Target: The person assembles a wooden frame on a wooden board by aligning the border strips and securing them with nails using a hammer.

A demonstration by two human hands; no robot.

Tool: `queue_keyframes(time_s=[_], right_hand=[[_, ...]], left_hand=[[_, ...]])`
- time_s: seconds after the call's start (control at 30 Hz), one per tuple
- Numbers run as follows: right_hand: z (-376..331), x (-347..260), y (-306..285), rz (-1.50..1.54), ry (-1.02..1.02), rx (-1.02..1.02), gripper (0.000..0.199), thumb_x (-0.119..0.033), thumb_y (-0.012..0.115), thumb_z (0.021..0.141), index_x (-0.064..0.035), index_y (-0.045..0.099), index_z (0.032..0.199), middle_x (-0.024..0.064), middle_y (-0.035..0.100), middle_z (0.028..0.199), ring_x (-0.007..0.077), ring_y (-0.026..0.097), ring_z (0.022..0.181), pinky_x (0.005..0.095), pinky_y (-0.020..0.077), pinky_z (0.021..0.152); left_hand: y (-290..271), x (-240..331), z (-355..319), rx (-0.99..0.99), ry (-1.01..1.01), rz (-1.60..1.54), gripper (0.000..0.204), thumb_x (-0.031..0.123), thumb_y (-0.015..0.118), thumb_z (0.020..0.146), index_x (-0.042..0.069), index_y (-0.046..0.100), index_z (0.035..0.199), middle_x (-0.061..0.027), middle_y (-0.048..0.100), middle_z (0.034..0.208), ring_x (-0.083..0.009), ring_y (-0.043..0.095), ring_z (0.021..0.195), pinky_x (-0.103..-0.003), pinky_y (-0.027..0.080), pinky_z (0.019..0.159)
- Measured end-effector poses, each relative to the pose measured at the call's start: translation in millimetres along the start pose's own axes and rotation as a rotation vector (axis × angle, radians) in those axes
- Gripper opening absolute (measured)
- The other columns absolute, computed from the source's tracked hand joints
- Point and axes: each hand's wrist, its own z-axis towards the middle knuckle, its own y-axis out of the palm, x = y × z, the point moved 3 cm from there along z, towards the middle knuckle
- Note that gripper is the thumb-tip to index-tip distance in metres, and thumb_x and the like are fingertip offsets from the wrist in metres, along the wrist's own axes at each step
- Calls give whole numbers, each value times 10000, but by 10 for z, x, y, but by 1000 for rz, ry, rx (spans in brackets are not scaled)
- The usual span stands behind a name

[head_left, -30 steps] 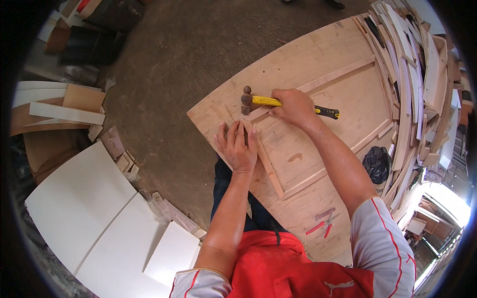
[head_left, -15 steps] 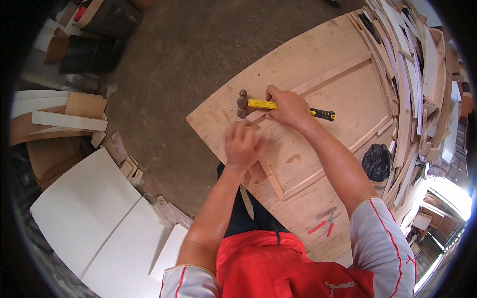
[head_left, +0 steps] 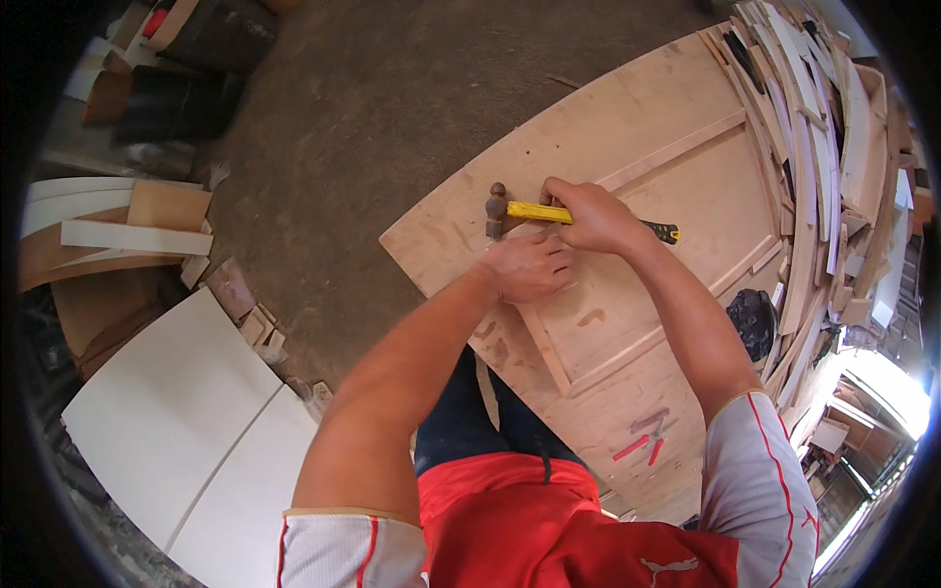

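Observation:
My right hand [head_left: 596,218] is closed around the handle of a ball-peen hammer [head_left: 534,211] with a yellow and black grip. The rusty hammer head lies left of that hand, over the far corner of a wooden strip frame [head_left: 545,345]. Just below the hammer, my left hand [head_left: 531,268] rests at this corner with its fingers curled and pressed together. Whatever the left fingers pinch is hidden under the hand. The frame lies flat on a plywood sheet [head_left: 461,186].
Red-handled pliers [head_left: 642,446] lie on the plywood near me. A black plastic bag [head_left: 752,321] sits right of the frame, beside a long pile of wood strips [head_left: 809,167]. White panels [head_left: 186,412] stand at left, with board offcuts [head_left: 137,235] behind them.
My left hand has swung to the right, in under the hammer, and its blur is gone. The right hand and hammer have shifted slightly right in the picture, as has the plywood.

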Motion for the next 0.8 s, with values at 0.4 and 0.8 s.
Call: queue_keyframes(time_s=[0.4,0.8], right_hand=[[85,36,-113,-27,-53,101,362,-225,739,953,-200,763,1313,123,783,1105,363,730,1038,474,562,886],[348,-139,-248,-218,-197,-113,363,-237,713,953,-241,778,1310,107,766,985,336,728,932,472,560,785]], left_hand=[[166,-52,-6,-106,-28,-75,118,277,625,930,162,621,902,-32,623,993,-246,631,1007,-408,540,941],[76,-48,42,-132,-48,-80,158,308,583,972,156,625,988,-37,631,1069,-236,616,1062,-387,533,947]])
